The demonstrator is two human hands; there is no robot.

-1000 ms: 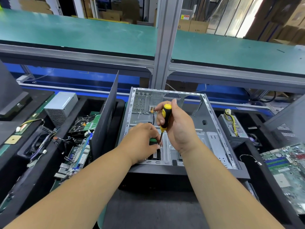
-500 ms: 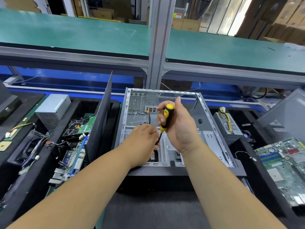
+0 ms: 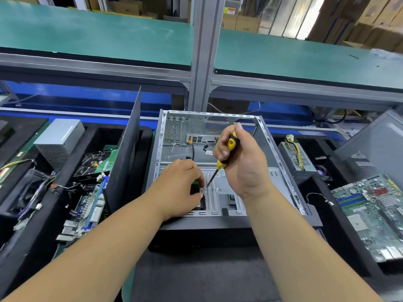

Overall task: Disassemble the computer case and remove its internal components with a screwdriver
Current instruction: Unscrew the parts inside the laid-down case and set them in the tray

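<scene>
Grey computer case (image 3: 259, 149), screwdriver (image 3: 226, 155) and both hands inside.

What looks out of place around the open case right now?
Nothing looks damaged. One oddity: the dark grey metal side panel stands on edge, tilted, left of the open grey metal computer case, over a black bin of loose circuit boards. It might tip.

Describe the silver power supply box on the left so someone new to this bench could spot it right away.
Start at the open computer case in the middle and look left, past the upright dark side panel. At the far end of the black tray stands the power supply, the only plain silver box there, with a perforated grille face, unlike the green circuit boards beside it.
</scene>
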